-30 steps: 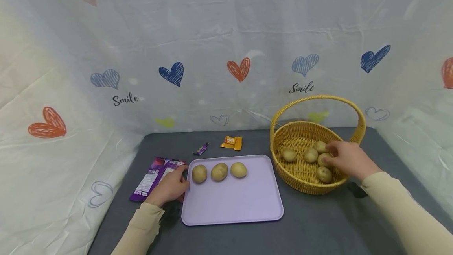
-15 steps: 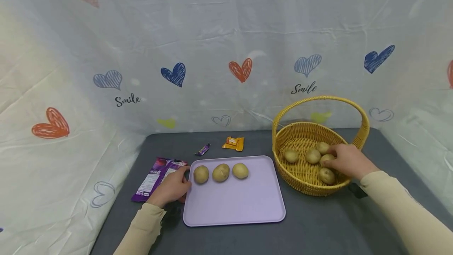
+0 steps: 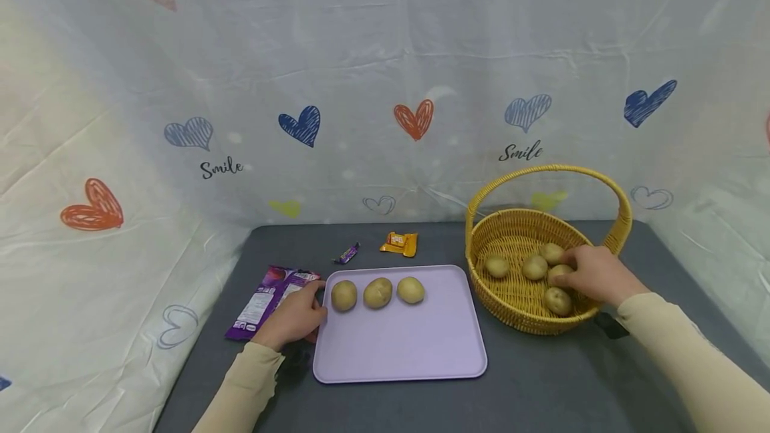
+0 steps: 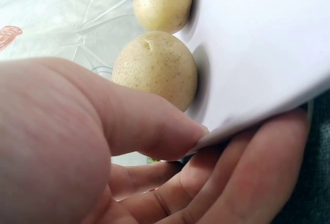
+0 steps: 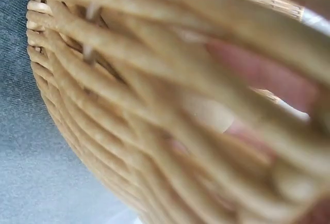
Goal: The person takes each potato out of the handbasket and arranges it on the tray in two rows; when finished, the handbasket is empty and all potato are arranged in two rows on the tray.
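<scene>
My left hand grips the left rim of a lilac tray. In the left wrist view its thumb lies on the rim and the fingers curl beneath. Three potatoes form a row along the tray's far side, one close to that thumb. Inside the yellow wicker basket on the right, my right hand holds a potato between thumb and fingers. Several other potatoes lie around it. The basket's weave hides most of that hand in the right wrist view.
A purple snack bag lies left of the tray, partly behind the left hand. Beyond the tray are a small purple wrapped candy and an orange packet. The basket's tall handle arches overhead. A heart-printed curtain backs the dark table.
The head view has shifted slightly, so everything sits a little further right. Both hands keep their places, one at the tray rim and one on the potato in the basket.
</scene>
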The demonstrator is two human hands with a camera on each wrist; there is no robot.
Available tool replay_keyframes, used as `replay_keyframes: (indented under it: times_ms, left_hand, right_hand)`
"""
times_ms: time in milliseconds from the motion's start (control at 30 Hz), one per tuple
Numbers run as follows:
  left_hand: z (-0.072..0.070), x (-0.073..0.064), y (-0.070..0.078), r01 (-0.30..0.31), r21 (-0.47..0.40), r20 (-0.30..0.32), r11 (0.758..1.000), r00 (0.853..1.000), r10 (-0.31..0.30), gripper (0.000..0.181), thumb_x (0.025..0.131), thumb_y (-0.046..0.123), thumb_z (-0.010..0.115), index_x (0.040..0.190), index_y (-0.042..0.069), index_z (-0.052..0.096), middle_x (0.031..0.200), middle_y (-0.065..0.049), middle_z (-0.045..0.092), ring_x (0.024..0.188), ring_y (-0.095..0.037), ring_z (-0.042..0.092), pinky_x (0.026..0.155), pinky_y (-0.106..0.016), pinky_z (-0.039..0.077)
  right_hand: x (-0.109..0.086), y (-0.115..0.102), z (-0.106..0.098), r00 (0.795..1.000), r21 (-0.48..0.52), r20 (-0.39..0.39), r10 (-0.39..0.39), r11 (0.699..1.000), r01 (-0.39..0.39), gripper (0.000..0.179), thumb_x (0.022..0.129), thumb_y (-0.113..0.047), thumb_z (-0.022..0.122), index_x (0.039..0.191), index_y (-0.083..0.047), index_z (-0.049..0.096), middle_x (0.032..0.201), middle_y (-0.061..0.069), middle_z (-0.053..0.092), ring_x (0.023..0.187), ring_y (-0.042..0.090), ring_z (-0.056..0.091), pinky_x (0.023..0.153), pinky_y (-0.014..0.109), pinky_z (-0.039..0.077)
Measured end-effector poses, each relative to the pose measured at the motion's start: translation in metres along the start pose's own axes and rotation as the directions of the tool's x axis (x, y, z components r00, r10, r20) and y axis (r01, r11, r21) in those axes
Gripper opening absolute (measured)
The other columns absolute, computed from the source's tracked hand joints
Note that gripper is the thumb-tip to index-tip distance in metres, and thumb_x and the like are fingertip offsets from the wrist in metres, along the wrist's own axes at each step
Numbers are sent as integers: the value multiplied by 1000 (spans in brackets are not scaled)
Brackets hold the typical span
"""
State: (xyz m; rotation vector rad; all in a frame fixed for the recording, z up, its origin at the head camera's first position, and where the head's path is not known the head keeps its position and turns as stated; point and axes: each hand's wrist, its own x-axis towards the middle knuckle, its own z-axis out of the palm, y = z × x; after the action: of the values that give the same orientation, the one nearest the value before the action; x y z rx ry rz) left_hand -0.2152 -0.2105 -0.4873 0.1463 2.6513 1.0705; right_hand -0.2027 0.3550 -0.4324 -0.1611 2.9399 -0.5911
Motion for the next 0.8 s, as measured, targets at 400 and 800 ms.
replay_keyframes:
  times_ms: [400,800]
  left_hand:
    - [0,1,-1,-12,-8,2,1000,1000,12,60,99,4,63,156,-2,47,79,-9,61,51,-20,67,49,-36,62]
    - [0,1,2,-6,-4,7,1000,1000,6,61,99,6,65,157,-1,47,82,-10,62,53,-20,68,50,-37,62]
  right_hand:
    - [-7,-18,-14,990,-2,-129,-55,998,56,50,93,-37,83,123,2,75,104,12,80,91,29,74,76,49,60]
    - [-21,-81,-8,964,169,-257,-70,979,116,47,93,-33,86,129,-6,73,121,19,79,105,37,81,88,52,66]
